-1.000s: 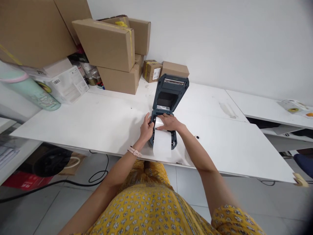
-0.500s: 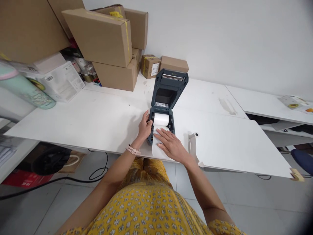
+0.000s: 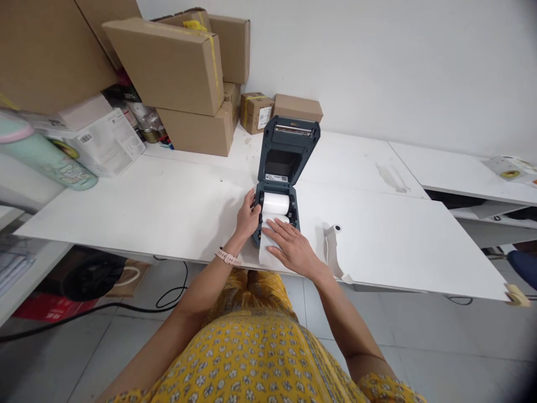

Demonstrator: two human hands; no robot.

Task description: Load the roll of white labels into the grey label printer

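Note:
A dark grey label printer (image 3: pixel 288 144) stands on the white table with its lid tipped up and back. Inside it sits a white paper roll (image 3: pixel 276 203), and a loose strip of paper (image 3: pixel 268 254) runs from it over the printer's front toward the table edge. My left hand (image 3: pixel 247 215) grips the printer's left side, thumb on the rim and fingers along the outside. Flat on the strip lies my right hand (image 3: pixel 291 244), fingers stretched out, hiding part of the paper and of the printer's front right.
Right of the printer, a small roll of paper (image 3: pixel 335 229) trails its unrolled end to the table edge. Cardboard boxes (image 3: pixel 168 67) are stacked at the back left, with a white carton (image 3: pixel 111 143) and a mint green bottle (image 3: pixel 50 157) beside them. A black cable (image 3: pixel 126 305) runs across the floor.
The view has shifted slightly. Both hands keep their places on the printer and the paper, and the lid stays up.

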